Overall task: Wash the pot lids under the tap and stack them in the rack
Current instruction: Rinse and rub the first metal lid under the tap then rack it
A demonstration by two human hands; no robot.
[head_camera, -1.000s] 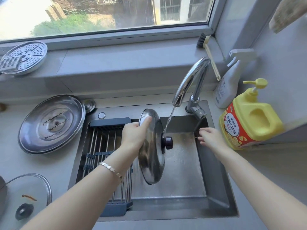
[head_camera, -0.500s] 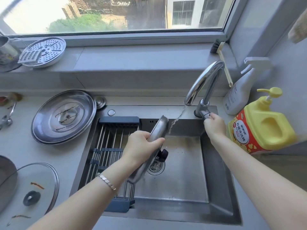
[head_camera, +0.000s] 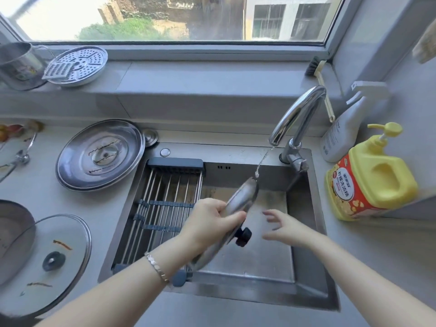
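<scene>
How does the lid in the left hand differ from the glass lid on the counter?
The held lid is opaque steel, the glass lid transparent. The held lid tilts over the sink; the glass lid lies flat, streaked with residue. Both are round with dark knobs.

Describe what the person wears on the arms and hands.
Both forearms are bare, with no sleeves in view, and neither the left hand nor the right hand wears a glove. A slim silver-coloured bracelet of flat links circles the left wrist. No ring shows.
</scene>
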